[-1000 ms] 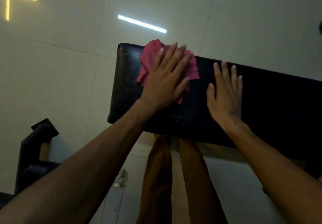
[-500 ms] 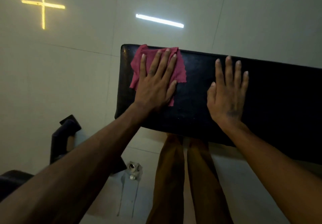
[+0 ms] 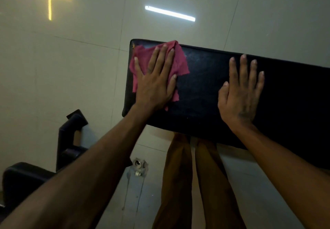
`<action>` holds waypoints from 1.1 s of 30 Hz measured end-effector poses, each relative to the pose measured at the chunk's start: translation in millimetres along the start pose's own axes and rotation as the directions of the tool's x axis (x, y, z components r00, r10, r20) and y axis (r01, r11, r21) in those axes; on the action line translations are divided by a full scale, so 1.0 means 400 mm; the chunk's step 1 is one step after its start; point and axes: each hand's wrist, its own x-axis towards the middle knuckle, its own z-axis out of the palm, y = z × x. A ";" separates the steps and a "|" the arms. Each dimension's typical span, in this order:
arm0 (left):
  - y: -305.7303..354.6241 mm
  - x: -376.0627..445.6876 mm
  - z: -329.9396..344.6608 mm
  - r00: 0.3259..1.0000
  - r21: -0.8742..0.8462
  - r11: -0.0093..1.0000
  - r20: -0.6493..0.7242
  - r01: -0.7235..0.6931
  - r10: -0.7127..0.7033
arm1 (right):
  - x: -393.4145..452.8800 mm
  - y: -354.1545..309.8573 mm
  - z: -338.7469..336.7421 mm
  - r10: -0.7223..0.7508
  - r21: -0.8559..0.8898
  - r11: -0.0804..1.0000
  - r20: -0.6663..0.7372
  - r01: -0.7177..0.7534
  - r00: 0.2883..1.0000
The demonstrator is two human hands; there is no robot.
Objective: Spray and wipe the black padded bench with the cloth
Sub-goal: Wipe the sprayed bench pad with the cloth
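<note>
Wiping bench end, both hands flat, fingers spread.
My left hand (image 3: 154,86) presses cloth (image 3: 179,62) on bench (image 3: 201,93); right hand (image 3: 240,96) braces. Cloth could slide off the corner.

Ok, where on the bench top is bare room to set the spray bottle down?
Bare padding lies between the left hand pressing the red cloth and the flat right hand. More bench runs right of the right hand, though dark there. The left end is crowded by the cloth.
</note>
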 end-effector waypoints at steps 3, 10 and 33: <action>-0.062 0.085 -0.043 0.991 -0.127 0.983 -0.008 0.129 -0.131 | -0.002 0.001 0.002 0.001 -0.005 1.000 -0.007 -0.001 1.000; -0.057 0.060 -0.022 0.938 -0.233 0.920 -0.076 0.314 -0.339 | -0.004 0.002 0.005 0.002 -0.011 1.000 -0.011 -0.003 1.000; 0.032 -0.151 0.076 0.906 -0.203 0.909 -0.149 0.365 -0.397 | -0.003 0.001 0.012 -0.010 -0.022 1.000 -0.052 0.009 0.999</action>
